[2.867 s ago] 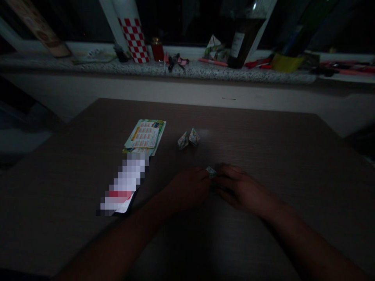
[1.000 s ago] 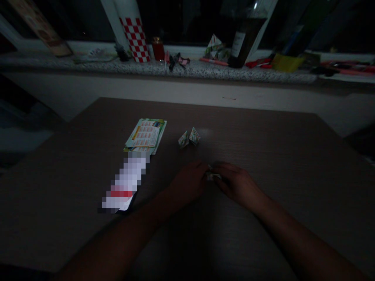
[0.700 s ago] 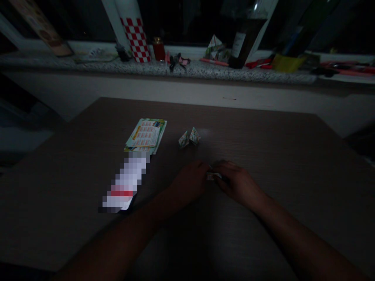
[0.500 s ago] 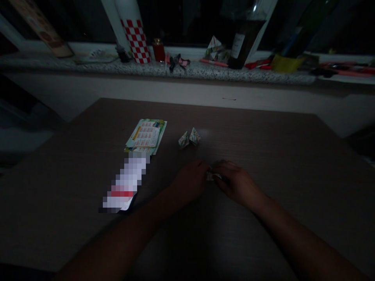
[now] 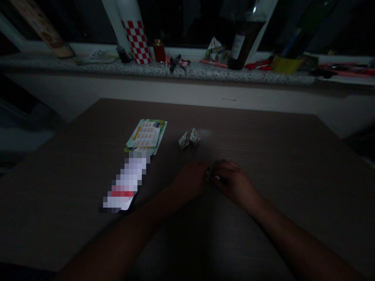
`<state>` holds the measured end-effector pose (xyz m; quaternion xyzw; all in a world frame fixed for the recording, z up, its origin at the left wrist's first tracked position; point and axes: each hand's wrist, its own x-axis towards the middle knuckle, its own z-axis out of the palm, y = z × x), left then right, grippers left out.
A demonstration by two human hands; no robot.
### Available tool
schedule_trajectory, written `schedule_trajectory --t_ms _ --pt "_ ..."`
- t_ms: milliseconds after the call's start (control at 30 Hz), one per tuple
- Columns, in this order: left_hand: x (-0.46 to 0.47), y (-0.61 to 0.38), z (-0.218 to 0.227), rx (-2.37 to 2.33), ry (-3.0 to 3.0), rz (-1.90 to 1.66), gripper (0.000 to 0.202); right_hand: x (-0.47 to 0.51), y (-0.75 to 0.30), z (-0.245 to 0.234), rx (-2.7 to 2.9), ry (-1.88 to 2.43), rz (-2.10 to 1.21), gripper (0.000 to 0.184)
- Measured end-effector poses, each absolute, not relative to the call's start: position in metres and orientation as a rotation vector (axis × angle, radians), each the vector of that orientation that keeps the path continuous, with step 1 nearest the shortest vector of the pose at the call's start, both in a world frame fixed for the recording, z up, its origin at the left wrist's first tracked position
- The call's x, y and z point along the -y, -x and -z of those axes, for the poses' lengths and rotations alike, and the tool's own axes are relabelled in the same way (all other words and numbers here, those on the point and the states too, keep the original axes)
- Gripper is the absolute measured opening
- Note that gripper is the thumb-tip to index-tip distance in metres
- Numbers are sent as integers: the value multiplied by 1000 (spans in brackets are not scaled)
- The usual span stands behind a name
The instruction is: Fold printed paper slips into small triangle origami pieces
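Note:
The scene is very dark. My left hand [image 5: 189, 181] and my right hand [image 5: 234, 183] meet on the brown table [image 5: 278, 156], fingers pinched together on a small folded piece of paper [image 5: 211, 174] that is mostly hidden between them. Just beyond my hands lie two small folded paper shapes [image 5: 189, 138], side by side. A stack of printed calendar sheets [image 5: 146, 136] lies to the left of them.
A blurred-out flat object [image 5: 125, 183] lies near the sheets on the left. Behind the table runs a speckled window sill [image 5: 181, 70] with a red-and-white checked tube [image 5: 136, 41], a small red jar [image 5: 159, 50], a dark bottle [image 5: 241, 43], pens and folded paper.
The paper piece, which stood up between my fingertips at first, is now pressed lower and more covered. My hands have closed in slightly on it.

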<state>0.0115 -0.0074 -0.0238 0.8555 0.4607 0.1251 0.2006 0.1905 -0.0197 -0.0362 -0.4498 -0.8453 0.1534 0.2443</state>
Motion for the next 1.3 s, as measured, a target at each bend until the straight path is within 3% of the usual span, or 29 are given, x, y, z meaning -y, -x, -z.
schedule_trajectory --t_ms 533,1000,1300 --pt "6 -9 23 -1282 -2361 -346 23 14 -216 38 2241 1020 -680 31" --pt "10 -20 19 -1440 -2334 -337 20 13 -214 34 2245 1027 -689 34" --pt "7 -8 14 -1358 -2314 -406 30 14 -215 34 2242 1044 -696 29"
